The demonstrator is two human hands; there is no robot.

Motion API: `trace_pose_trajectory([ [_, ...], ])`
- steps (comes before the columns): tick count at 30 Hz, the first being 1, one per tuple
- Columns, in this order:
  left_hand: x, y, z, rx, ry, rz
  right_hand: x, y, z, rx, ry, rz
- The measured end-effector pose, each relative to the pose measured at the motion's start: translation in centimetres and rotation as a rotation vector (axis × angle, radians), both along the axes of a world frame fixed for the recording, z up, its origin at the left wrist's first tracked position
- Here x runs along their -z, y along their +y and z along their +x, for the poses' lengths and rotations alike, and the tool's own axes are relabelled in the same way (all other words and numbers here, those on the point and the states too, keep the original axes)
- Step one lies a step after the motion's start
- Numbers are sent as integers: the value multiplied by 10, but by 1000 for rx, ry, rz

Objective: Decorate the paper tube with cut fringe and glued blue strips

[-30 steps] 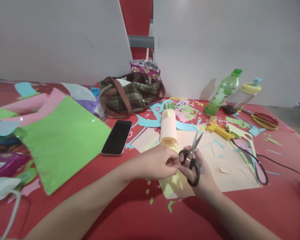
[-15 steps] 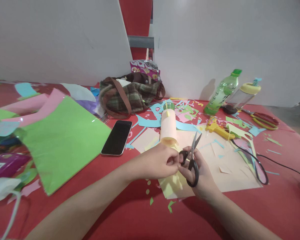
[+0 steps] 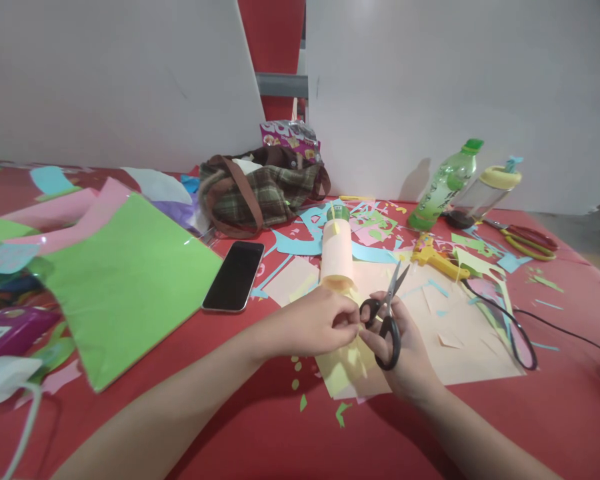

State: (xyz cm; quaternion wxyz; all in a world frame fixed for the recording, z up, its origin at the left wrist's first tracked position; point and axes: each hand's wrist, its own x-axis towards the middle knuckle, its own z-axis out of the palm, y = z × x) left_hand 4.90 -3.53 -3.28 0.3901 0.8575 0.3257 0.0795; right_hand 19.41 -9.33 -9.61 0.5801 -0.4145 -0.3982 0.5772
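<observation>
My right hand (image 3: 403,347) is closed on black-handled scissors (image 3: 389,300), its fingers through the loops and the blades pointing up and away, slightly apart. The thumb and fingertips of my left hand (image 3: 325,323) are pinched together, nearly touching my right fingertips. Whatever lies in that pinch is too small or hidden to make out. Just beyond my hands lies a tube of pale peach paper (image 3: 337,250) around a green-topped container (image 3: 339,213), with a small yellow piece on it. Beneath my hands are pale yellow paper pieces (image 3: 345,373) on a peach sheet (image 3: 470,333).
A phone (image 3: 234,275) and a green sheet (image 3: 135,287) lie to the left. A plaid bag (image 3: 270,193) sits at the back. To the right are a yellow glue gun (image 3: 440,260) with a black cord, a green bottle (image 3: 445,187), a clear jar (image 3: 490,193) and red-yellow scissors (image 3: 530,240).
My right hand has turned slightly, tipping the scissors' blades a little to the right. My left hand keeps its pinch almost in place. The things on the table have not moved.
</observation>
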Motion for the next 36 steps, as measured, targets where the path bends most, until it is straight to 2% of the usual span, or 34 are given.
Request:
trace_pose_trajectory([
  [4,-3,3,-1,-94,-81,-7,-1,0,-1,-25,10,-27],
  [9,-7,6,-3,-285,-237,35,-2,-2,-1,-162,6,-22],
  [12,-7,6,-3,-348,-296,39,-2,-3,-1,-242,10,2],
  [21,-7,3,0,-344,-295,29,-4,-4,0,-312,-4,82],
  [36,-3,-3,5,-357,-308,30,-6,-6,-1,-284,-16,67],
])
